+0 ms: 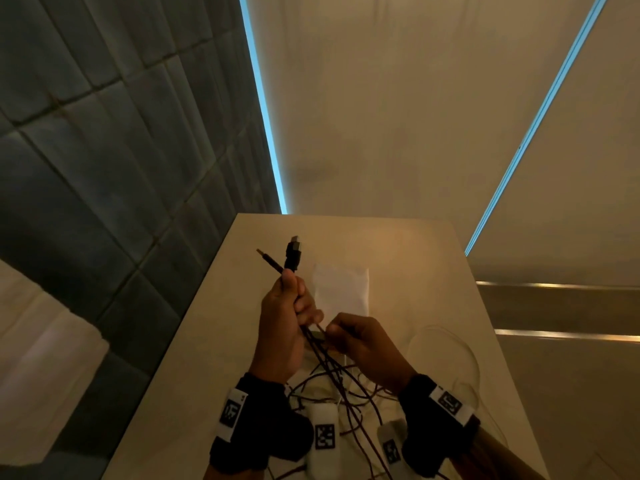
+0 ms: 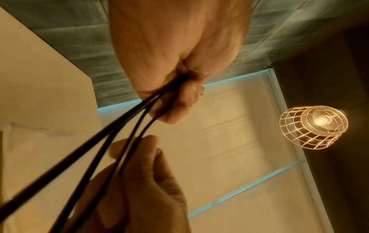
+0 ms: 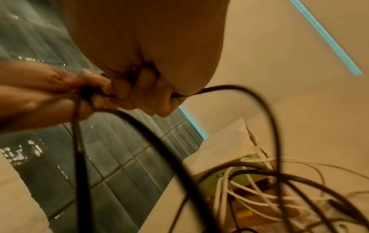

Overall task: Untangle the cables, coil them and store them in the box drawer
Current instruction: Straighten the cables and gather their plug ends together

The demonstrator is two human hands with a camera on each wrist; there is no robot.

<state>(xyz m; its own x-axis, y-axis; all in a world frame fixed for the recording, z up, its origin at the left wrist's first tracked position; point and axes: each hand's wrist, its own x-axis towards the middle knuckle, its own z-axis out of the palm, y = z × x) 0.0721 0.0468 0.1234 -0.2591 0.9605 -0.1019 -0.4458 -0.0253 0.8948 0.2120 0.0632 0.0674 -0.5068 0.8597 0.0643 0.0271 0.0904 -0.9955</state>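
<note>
Wristbands (image 1: 239, 420) of black fabric with white printed tags sat lowest in the head view, one on each wrist; just past them the left hand (image 1: 280, 327) stood fisted over the middle of the table (image 1: 433, 271), its fingers (image 1: 300, 289) curled round a bundle of black cables (image 1: 332, 368); two plug ends stuck up out of the fist, a blocky flat black one (image 1: 293, 252) and a slim round jack (image 1: 268, 260) with a brassy tip; the right hand (image 1: 363, 344) sat just beside it, fingers closed in a pinch on one black strand below the fist; the left wrist view showed three smooth, round, rubbery strands (image 2: 111, 126) fanning from the left fist.

By my reading the task was early: ends were being gathered and one cable sorted from the rest; nothing looked coiled, and nothing looked stored; the tangle (image 1: 346, 393) of thin dark cables lay loose toward the near edge of the table, crossing itself many times; white cables (image 3: 239, 193), thicker and glossy, looped under the black ones in the right wrist view, and a pale loop (image 1: 450, 344) lay toward the right edge; two small white blocks (image 1: 323, 434), perhaps adapters, lay among them; a white, boxy, matte thing (image 1: 341, 289) stood beyond the hands toward the far edge, possibly the box, though I could not tell, and no open drawer showed; the table looked smooth, pale and matte; untangling, coiling and storing all seemed left to do.
</note>
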